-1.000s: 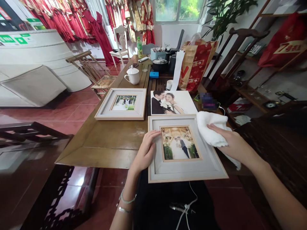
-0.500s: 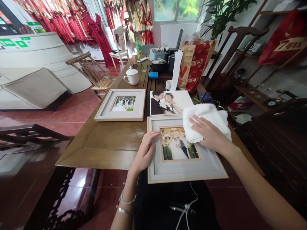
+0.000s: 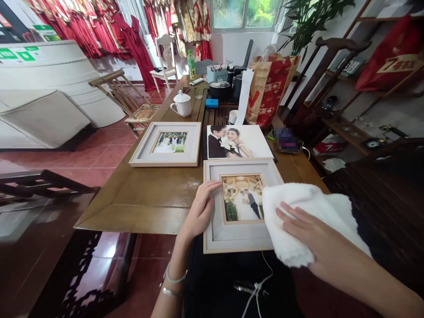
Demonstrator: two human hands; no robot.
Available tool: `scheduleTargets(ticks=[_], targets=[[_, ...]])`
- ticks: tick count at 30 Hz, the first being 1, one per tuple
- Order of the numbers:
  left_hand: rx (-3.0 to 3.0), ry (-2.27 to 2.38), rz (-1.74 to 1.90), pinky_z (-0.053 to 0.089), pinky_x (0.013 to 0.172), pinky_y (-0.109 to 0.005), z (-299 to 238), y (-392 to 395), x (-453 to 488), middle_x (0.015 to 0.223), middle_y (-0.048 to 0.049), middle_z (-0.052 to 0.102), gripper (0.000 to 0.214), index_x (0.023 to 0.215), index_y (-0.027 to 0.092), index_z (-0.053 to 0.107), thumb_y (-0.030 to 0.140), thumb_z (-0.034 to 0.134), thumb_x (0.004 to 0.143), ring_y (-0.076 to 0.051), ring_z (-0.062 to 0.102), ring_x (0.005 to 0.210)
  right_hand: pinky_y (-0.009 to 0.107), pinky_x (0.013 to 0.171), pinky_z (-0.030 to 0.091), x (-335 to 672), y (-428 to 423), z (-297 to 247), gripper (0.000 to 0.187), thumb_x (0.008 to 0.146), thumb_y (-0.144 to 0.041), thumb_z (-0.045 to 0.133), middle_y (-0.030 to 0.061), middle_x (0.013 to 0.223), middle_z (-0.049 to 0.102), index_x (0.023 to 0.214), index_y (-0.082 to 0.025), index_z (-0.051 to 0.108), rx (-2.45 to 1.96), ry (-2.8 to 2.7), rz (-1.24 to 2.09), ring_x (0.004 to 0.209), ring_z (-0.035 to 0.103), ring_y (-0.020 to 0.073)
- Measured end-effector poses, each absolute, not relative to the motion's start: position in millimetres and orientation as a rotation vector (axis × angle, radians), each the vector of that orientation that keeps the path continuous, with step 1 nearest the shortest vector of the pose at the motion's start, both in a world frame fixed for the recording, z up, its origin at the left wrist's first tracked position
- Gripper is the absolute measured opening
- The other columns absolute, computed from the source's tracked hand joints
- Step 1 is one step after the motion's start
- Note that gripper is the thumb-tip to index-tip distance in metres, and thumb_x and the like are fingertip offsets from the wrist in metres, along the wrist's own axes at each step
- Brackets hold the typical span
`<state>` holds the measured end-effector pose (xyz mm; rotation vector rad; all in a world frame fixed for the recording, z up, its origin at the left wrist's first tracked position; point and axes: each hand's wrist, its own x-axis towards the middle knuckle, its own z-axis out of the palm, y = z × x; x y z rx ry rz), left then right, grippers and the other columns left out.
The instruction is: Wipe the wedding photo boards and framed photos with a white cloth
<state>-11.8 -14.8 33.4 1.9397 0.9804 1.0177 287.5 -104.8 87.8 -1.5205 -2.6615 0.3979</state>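
Occupying the whole background, a white-walled room [image 3: 228, 46] is seen, floored with red tiles [image 3: 112, 152]; red garments [image 3: 99, 35] are hung along the upper left. Below, the centre is crossed by a long brown wooden desk [image 3: 142, 207], whose flat top is lightly glossed, so objects may be slid across it easily. A printed paper bag [image 3: 273, 90] is stood at the upper right of centre.

At the lower centre, the nearer framed photo [image 3: 238, 198] is laid face up, its near end projected past the desk's front edge. It is judged stiff, moderately light and fairly bulky; the pale wooden rim seems easily dented at the corners, and whether the picture is glazed cannot be told. It is best grasped by two opposite sides of the rim, the image being left untouched. A second framed photo [image 3: 170, 143] is placed at left of centre, and an unframed print [image 3: 240, 142] lies just above the nearer one.

A white cloth [image 3: 291, 196], presumably soft, light and floppy, is draped over that frame's right side. By the right hand [image 3: 306, 234] it is covered with extended fingers; its grip underneath cannot be told. The left hand [image 3: 200, 205] is loosely unfolded, its slightly bent fingers rested on the left border, nothing being clasped.
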Motion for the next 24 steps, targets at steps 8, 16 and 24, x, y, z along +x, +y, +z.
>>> scheduleTargets(ticks=[8, 16, 24], targets=[[1.951, 0.98, 1.023, 0.023, 0.119, -0.047, 33.9, -14.3, -11.8, 0.138, -0.0057, 0.051, 0.045, 0.132, 0.026, 0.049, 0.009, 0.033, 0.093, -0.02, 0.035, 0.136, 0.047, 0.109, 0.039, 265.9, -118.7, 102.8, 0.063, 0.08, -0.019, 0.061, 0.0069, 0.148, 0.043, 0.141, -0.025, 0.047, -1.279, -2.491, 0.928, 0.136, 0.038, 0.0292], [1.945, 0.98, 1.016, 0.023, 0.118, -0.049, 35.6, -16.2, -12.0, 0.137, -0.0066, 0.051, 0.045, 0.131, 0.025, 0.05, 0.009, 0.033, 0.093, -0.022, 0.036, 0.135, 0.053, 0.114, 0.027, 264.1, -50.8, 73.8, 0.054, 0.067, -0.006, 0.052, 0.0126, 0.144, 0.049, 0.119, -0.015, 0.062, -1.461, -2.51, 0.273, 0.139, 0.034, 0.028], [1.935, 0.97, 1.05, 0.025, 0.117, -0.049, 36.4, -17.1, -12.3, 0.136, -0.0068, 0.052, 0.044, 0.13, 0.025, 0.051, 0.011, 0.033, 0.092, -0.023, 0.038, 0.134, 0.058, 0.111, 0.029, 256.4, 12.5, 68.0, 0.035, 0.074, -0.012, 0.054, 0.0183, 0.139, 0.053, 0.108, -0.013, 0.062, -1.602, -2.392, -0.036, 0.139, 0.033, 0.0335]])
